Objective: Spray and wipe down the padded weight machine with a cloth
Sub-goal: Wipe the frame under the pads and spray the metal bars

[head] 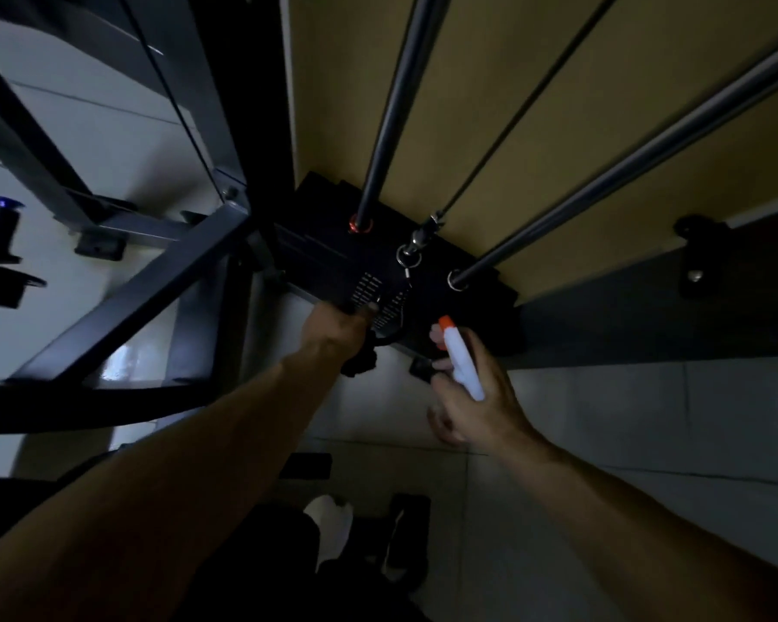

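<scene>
**Black weight stack under the cloth, sprayer standing by**

Black steel is what we are working on: the weight stack (378, 262) of the machine, low and far from us, against a mustard-yellow wall (558, 105). We are pressing our left hand (333, 327) to its near edge, fingers (369, 309) curled shut around what looks like a dark cloth (360, 359) bunched below the palm; in this dim light we cannot tell its fabric for sure. Our right hand (477, 397) is holding the white spray bottle (463, 365), fingers wrapped closed around its neck, the orange nozzle (446, 324) pointing at the stack, just beside its near right corner.

We judge we are in the wiping step on the stack, with another spray close at hand. Next we are going to need to aim clear of the wiping hand, then work around the two guide rods (391, 105) and the cable clip (416, 244).

Pale floor tiles (647, 419) are lying below, glossy at left, and grey frame bars (153, 285) are crossing the left side. No padding is showing in view.
</scene>
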`<act>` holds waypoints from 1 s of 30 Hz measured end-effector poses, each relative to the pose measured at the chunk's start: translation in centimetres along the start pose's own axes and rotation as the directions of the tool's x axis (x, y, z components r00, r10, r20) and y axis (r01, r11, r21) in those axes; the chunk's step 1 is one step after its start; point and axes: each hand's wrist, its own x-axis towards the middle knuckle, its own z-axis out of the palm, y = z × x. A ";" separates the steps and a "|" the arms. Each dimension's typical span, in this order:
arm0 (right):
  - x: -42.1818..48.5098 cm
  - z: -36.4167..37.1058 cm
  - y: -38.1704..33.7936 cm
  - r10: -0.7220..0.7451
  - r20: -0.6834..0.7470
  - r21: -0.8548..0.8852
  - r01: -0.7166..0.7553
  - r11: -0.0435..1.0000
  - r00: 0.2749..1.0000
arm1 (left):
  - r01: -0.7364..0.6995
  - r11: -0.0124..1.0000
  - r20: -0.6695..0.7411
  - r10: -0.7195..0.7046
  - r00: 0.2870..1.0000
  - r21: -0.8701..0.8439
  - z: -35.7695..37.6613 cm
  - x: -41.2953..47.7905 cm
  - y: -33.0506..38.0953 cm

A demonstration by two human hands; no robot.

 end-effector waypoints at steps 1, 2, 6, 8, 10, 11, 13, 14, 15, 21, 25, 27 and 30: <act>0.2 0.1 0.0 -0.005 0.007 -0.017 0.005 1.000 1.000 | -0.014 1.000 0.008 0.014 1.000 0.027 0.2 0.6 0.1; 0.5 0.3 0.5 -0.018 0.018 -0.030 0.019 0.999 1.000 | -0.016 0.998 0.014 0.015 1.000 0.053 0.7 1.1 0.1; 1.0 0.5 0.3 -0.074 0.001 -0.055 0.074 0.996 0.997 | -0.074 0.997 0.029 0.073 0.997 0.026 1.7 2.5 -0.4; 1.1 0.7 0.2 -0.083 0.009 -0.036 0.084 0.996 0.996 | -0.075 0.996 0.026 0.074 0.997 0.045 2.0 2.8 -1.1; 1.0 1.1 -0.2 -0.085 0.029 0.001 0.085 0.996 0.996 | -0.007 1.000 0.044 0.007 0.999 0.012 2.0 2.1 -2.1; 0.8 1.4 -0.5 -0.080 0.038 0.014 0.079 0.997 0.996 | 0.036 0.999 0.055 -0.036 0.998 -0.008 1.8 1.3 -2.7; 0.8 1.9 -1.1 -0.069 0.067 0.020 0.068 0.998 0.995 | 0.136 0.989 0.076 -0.132 0.988 -0.057 1.3 -0.5 -4.1; 0.9 2.3 -1.5 -0.072 0.067 0.016 0.071 0.997 0.995 | 0.178 0.978 0.088 -0.169 0.982 -0.106 0.9 -1.6 -4.8; 1.1 2.9 -1.7 -0.057 0.053 0.014 0.056 0.998 0.997 | 0.203 0.965 0.093 -0.189 0.977 -0.167 0.5 -2.6 -5.6; 1.1 5.8 -4.3 0.040 0.087 0.196 -0.056 0.979 0.995 | 0.159 0.880 0.159 -0.097 0.983 -0.447 -2.1 -7.0 -7.9; 0.4 6.7 -6.0 0.021 0.122 0.161 -0.041 0.986 0.992 | 0.161 0.791 0.231 -0.025 0.973 -0.591 -4.3 -7.7 -8.3; -0.1 6.9 -6.7 0.009 0.175 0.128 -0.032 0.991 0.985 | 0.190 0.769 0.289 -0.007 0.957 -0.611 -5.1 -8.0 -8.2; -0.7 6.7 -7.2 -0.028 0.163 0.109 0.011 0.994 0.986 | 0.239 0.762 0.349 -0.018 0.937 -0.601 -6.0 -8.7 -8.0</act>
